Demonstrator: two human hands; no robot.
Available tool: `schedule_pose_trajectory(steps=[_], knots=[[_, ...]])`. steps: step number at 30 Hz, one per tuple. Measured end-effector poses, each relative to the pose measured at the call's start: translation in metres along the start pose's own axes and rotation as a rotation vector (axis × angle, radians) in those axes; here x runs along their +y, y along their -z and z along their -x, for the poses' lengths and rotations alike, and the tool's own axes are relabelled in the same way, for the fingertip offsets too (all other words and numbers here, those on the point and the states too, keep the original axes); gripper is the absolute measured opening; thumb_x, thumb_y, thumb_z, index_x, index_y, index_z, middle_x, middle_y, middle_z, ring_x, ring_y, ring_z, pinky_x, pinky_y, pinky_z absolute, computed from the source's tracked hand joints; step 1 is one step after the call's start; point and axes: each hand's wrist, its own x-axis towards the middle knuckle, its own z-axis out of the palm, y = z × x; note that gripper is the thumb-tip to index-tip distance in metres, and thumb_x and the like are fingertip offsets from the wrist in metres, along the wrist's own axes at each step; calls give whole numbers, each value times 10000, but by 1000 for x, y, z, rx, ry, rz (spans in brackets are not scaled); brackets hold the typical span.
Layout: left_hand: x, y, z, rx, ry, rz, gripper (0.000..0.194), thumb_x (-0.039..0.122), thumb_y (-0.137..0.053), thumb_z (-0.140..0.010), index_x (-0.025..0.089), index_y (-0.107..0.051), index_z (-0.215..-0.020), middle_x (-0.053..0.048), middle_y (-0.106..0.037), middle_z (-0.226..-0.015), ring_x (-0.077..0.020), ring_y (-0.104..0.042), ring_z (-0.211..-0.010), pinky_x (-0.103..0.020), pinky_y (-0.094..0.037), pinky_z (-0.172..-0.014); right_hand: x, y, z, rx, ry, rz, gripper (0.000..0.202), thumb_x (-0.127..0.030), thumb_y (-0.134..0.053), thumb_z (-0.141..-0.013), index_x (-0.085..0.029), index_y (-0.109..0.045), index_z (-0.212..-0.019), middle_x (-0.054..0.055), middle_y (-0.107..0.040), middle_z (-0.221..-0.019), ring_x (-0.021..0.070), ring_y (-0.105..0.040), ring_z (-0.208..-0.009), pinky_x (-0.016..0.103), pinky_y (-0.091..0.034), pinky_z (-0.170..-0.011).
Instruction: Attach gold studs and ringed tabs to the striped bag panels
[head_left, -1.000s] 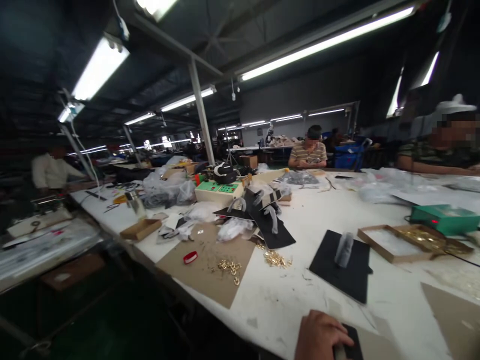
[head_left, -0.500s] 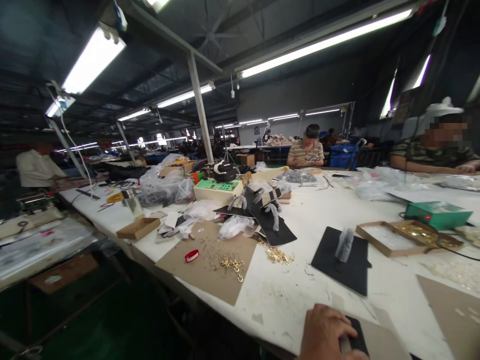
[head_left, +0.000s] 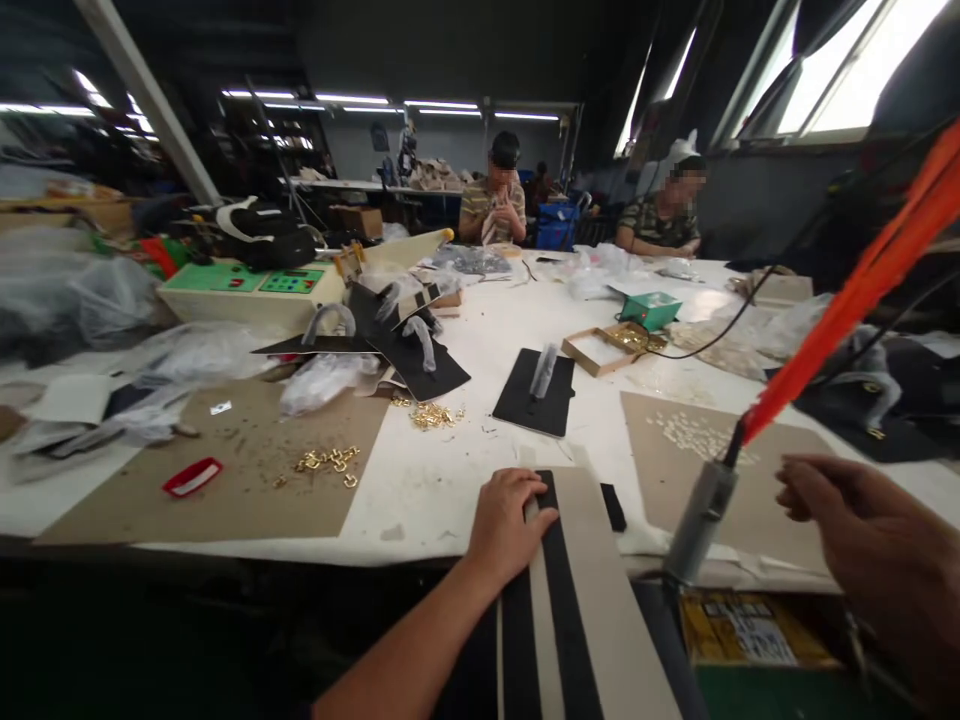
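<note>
My left hand (head_left: pixel 510 520) grips the far end of a long striped panel (head_left: pixel 600 610), beige with black bands, that runs over the table's front edge toward me. Its fingers bend over a black band. My right hand (head_left: pixel 874 535) is raised at the right with thumb and fingers drawn together; whether anything is between them I cannot make out. Close to it, a grey cylinder (head_left: pixel 701 525) stands tilted, with an orange-red strand-like bundle (head_left: pixel 847 290) rising from it. A small black piece (head_left: pixel 613 507) lies beside the panel.
Gold rings (head_left: pixel 330 460) and a red oval item (head_left: pixel 193 478) lie on brown card at left. Beyond my left hand is a black panel with a wrapped handle (head_left: pixel 532 395). Farther off are cardboard trays (head_left: pixel 592 355), a green box (head_left: pixel 651 310) and two seated people (head_left: pixel 495 205).
The view has swung right and down. My right hand, the orange-red bundle and the cylinder have come into view. My left hand stays on the panel, and more of the panel shows.
</note>
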Motion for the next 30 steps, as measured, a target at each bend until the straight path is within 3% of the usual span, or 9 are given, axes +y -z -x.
schedule_pose_trajectory(steps=[3, 6, 8, 10, 14, 22, 25, 27, 30], knots=[[1, 0, 0, -5, -8, -24, 287, 168, -847, -780, 228, -747, -1042, -50, -735, -1186, -271, -618, -1182, -497, -485, -1038, -39, -51, 29, -424, 177, -73, 253, -517, -648, -894, -286, -742, -941, 94, -740, -844, 253, -684, -756, 413, -495, -698], [3, 1, 1, -3, -15, -48, 309, 170, -849, -785, 227, -741, -1068, -51, -731, -1196, -275, -615, -1186, -493, -486, -1031, -62, -113, 44, -705, 288, -105, 242, -418, -550, -958, -249, -717, -915, 44, -732, -912, 239, -671, -856, 370, -488, -789], [2, 1, 1, -5, -18, -53, 315, 181, -849, -789, 231, -741, -1081, -49, -731, -1197, -278, -613, -1189, -492, -486, -1031, -61, -143, 46, -797, 321, -66, 209, -350, -540, -949, -230, -705, -906, 33, -720, -920, 229, -658, -879, 348, -468, -809], [1, 0, 1, -8, -16, -49, 310, 199, -852, -790, 238, -744, -1078, -44, -732, -1193, -278, -614, -1185, -487, -489, -1027, -54, -160, 43, -844, 335, 1, 178, -308, -544, -931, -221, -691, -881, 27, -709, -904, 221, -644, -866, 333, -452, -805], [0, 0, 1, -13, -14, -47, 303, 227, -855, -789, 243, -746, -1071, -40, -726, -1195, -276, -611, -1189, -483, -492, -1027, -44, -170, 39, -895, 337, 93, 169, -288, -547, -928, -220, -674, -841, 17, -701, -877, 207, -629, -826, 309, -433, -772], [2, 2, -1, -36, -7, -48, 322, 213, -859, -792, 228, -743, -1092, -45, -719, -1199, -274, -602, -1192, -481, -484, -1036, -49, -179, 34, -887, 247, 126, 100, -256, -609, -875, -224, -701, -852, 0, -716, -820, 204, -651, -800, 302, -444, -767], [1, 1, -1, -32, -10, -45, 340, 197, -869, -777, 229, -741, -1090, -43, -721, -1202, -273, -605, -1192, -481, -487, -1036, -52, -168, 37, -859, 214, -2, 151, -288, -581, -898, -228, -719, -917, 15, -732, -880, 215, -667, -831, 323, -477, -790], [0, -1, -1, -18, -4, -40, 332, 200, -873, -775, 237, -741, -1078, -40, -725, -1197, -274, -611, -1188, -479, -489, -1029, -51, -147, 44, -694, 180, -90, 219, -373, -576, -929, -226, -720, -1004, 38, -732, -936, 224, -668, -824, 335, -503, -763], [-2, -3, 0, -5, -8, -38, 321, 206, -877, -773, 249, -741, -1061, -29, -728, -1189, -271, -613, -1184, -474, -485, -1026, -39, -105, 59, -239, 157, -64, 363, -517, -631, -911, -208, -705, -1088, 81, -713, -1034, 249, -677, -824, 372, -529, -747]])
